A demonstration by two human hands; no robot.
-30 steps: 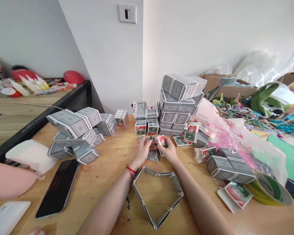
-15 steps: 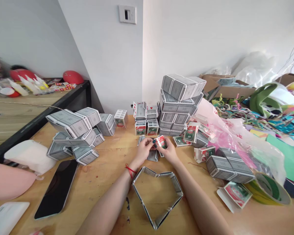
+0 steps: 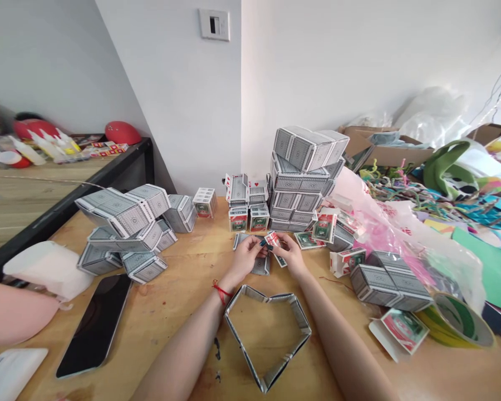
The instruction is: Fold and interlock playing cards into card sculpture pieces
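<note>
Both my left hand and my right hand are closed on a small red, white and green playing card box, held between them just above the table. A grey-patterned playing card lies under my hands, partly covered by them. Between my forearms stands a heart-shaped ring of folded grey cards. Behind my hands rises a tall stack of grey card-covered boxes. Beside it, to the left, are more card boxes with loose cards on top.
On the left are a pile of card-covered boxes, a phone and a white cup-like object. To the right lie card-covered blocks, an opened card box, yellow-green tape and a plastic bag.
The card box in my hands has tilted a little, and its top now leans left. My fingers have shifted slightly on it. The view has moved slightly.
</note>
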